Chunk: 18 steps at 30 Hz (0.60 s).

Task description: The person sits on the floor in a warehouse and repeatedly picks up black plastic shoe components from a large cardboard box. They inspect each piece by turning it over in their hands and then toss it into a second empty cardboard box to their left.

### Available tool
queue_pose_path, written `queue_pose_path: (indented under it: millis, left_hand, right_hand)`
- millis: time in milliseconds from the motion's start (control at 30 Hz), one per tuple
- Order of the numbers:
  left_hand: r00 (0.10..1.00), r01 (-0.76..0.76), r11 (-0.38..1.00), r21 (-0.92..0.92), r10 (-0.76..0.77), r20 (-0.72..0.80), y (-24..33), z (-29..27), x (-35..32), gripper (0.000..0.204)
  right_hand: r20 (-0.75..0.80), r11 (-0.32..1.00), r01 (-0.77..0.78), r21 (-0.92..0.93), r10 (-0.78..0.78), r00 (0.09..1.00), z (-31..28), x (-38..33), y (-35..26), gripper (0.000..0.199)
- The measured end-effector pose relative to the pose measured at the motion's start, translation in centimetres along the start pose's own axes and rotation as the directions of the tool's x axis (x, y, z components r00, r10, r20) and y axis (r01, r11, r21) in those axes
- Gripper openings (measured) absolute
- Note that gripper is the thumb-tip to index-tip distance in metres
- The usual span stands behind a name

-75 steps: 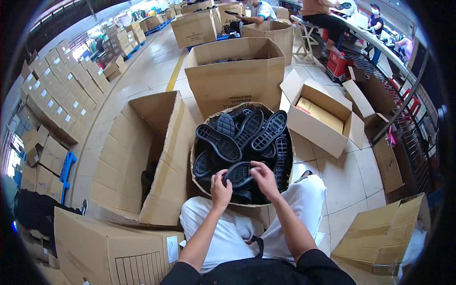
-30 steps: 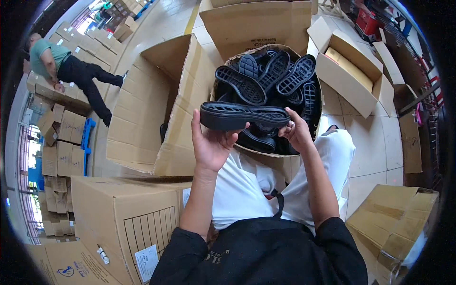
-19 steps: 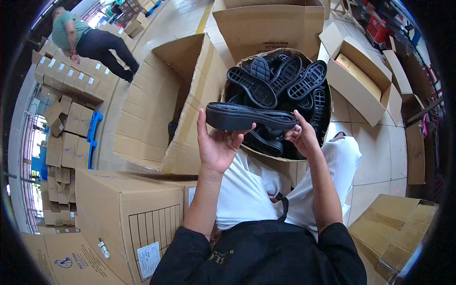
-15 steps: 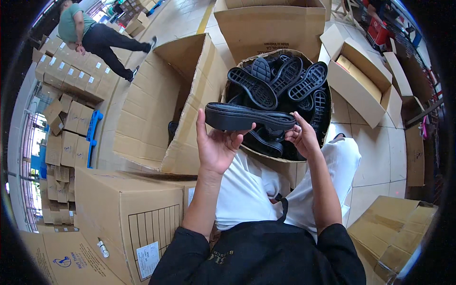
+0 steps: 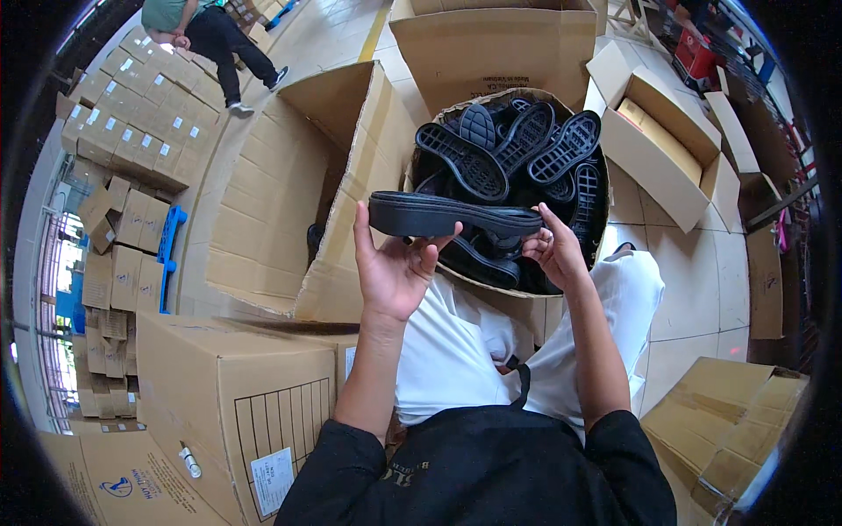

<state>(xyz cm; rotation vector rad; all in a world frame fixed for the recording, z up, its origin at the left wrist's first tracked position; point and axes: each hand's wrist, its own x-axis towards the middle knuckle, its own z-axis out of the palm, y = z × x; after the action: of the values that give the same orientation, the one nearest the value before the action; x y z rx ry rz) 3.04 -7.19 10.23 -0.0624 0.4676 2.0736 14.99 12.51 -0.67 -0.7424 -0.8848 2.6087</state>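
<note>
While our left hand (image 5: 391,279) cups the thicker end of a long black rubbery shoe sole (image 5: 452,216) and our right hand (image 5: 561,252) pinches its thinner end, we should hold it level, sidewall uncovered, at the round-rimmed brown cardboard carton's (image 5: 513,292) near side.
</note>
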Motion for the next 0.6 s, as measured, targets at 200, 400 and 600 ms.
queue_pose_path:
  millis: [200,400,600]
  left_hand:
    - [1.0,-0.029,0.998,-0.048,0.029,0.009,-0.1,0.2,0.0,0.073]
    - [0.996,-0.078,0.989,-0.128,0.072,-0.053,0.4,0.4,-0.6,0.061]
    - [0.749,-0.579,0.769,-0.269,0.633,0.197,6.1,1.9,-3.2,0.074]
  right_hand:
    - [0.064,0.998,0.037,0.042,-0.04,0.997,-0.1,0.2,0.0,0.028]
    - [0.056,0.997,0.069,0.044,-0.071,0.996,0.1,-0.1,-0.4,0.028]
    - [0.059,0.995,0.095,0.024,-0.097,0.994,-0.1,-0.6,-0.9,0.033]
